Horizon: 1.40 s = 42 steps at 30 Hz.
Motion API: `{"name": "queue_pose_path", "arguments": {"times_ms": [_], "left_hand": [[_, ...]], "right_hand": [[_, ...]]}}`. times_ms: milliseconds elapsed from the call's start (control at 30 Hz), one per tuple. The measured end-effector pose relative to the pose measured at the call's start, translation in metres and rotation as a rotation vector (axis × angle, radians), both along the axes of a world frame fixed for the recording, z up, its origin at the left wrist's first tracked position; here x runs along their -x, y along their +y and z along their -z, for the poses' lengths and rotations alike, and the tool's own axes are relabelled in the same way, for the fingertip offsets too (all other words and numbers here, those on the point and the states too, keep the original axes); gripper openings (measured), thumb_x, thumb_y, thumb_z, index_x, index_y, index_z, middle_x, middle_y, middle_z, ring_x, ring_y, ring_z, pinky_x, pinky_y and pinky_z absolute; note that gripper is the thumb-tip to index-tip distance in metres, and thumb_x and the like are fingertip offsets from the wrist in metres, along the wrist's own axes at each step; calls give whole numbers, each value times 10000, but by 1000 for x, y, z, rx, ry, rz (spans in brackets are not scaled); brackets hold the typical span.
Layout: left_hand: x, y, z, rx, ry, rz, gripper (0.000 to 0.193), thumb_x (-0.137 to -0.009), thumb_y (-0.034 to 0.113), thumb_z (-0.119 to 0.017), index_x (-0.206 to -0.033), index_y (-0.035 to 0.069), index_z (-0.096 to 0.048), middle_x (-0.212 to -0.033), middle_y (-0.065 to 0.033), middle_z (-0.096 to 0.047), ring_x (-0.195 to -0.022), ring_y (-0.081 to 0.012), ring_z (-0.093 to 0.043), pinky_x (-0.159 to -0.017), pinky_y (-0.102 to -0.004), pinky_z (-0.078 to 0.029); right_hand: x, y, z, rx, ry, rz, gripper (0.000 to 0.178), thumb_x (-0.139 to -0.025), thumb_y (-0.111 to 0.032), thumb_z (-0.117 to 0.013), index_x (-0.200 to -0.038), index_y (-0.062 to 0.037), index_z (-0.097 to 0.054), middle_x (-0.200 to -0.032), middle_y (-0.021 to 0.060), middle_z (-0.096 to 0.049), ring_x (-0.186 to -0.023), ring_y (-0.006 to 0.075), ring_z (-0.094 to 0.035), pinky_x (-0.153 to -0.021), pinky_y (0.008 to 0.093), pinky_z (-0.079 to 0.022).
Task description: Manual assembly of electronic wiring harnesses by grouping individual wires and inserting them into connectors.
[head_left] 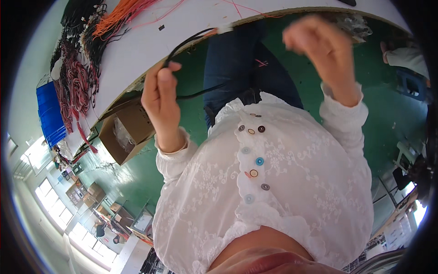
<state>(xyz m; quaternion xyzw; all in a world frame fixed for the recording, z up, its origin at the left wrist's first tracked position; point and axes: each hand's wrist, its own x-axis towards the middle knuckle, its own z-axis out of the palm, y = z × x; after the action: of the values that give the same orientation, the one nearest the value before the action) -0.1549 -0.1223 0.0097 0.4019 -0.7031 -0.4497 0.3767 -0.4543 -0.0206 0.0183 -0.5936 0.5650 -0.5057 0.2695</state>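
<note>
A black cable [191, 43] loops from the white worktable [150, 45] edge down to the left hand [159, 93], whose fingers pinch it. The right hand [321, 50], blurred, is raised nearby; its grip cannot be told. An open cardboard box [125, 130] sits left.

Left hand [159, 93] pinches a black cable [194, 43] in its fingers [169, 67]; blurred right hand [321, 43] raised beside it.

Wiring assembly workshop, factory-floor type. Long white workbench [150, 41] carries heaps of cable harnesses along its left edge: orange wires [119, 13], black wires [80, 11], red-and-white bundles [77, 86]. Blue crate [49, 114] at the bench's left end. Open cardboard box [127, 130] on green painted floor [315, 82]. Large windows [57, 208] beyond.
</note>
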Motion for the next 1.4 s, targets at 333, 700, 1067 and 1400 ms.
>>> {"name": "queue_pose_path", "arguments": {"times_ms": [333, 700, 1067, 1400], "left_hand": [[-79, 13, 85, -354, 144, -377, 253, -1094, 260, -495, -1071, 65, -655, -669, 100, -353, -556, 4, -257, -474, -192, -177], [-94, 9, 105, -433, 56, -320, 265, -1072, 303, -545, -1059, 79, -685, -713, 94, -438, -579, 6, -321, -488, -183, -219], [-38, 39, 139, 512, -656, -192, 491, -898, 167, -671, -1362, 44, -567, -1255, -178, -636, -1148, -395, -585, -979, -480, -456], [24, 88, 126, 528, -380, 246, 138, -890, 150, -727, -954, 54, -651, -813, -82, -645, -720, -267, -640, -640, -385, -512]], "right_hand": [[-86, 21, 247, -592, -922, 150, 391, -1051, -286, -568, -1339, -23, -598, -1201, 86, -682, -1009, 171, -672, -841, 300, -563], [-80, -28, 218, -569, -538, -3, 265, -1030, -277, -613, -1178, -61, -656, -1041, 30, -691, -905, 126, -657, -742, 259, -532], [-87, 13, 178, -323, -779, 24, 205, -1085, -228, -507, -1130, -49, -596, -1054, 60, -654, -904, 111, -620, -775, 247, -515], [-37, 25, 125, 8, -1510, 212, 192, -1073, -220, -527, -1072, -40, -595, -997, 78, -614, -975, 208, -579, -932, 347, -475]]}}
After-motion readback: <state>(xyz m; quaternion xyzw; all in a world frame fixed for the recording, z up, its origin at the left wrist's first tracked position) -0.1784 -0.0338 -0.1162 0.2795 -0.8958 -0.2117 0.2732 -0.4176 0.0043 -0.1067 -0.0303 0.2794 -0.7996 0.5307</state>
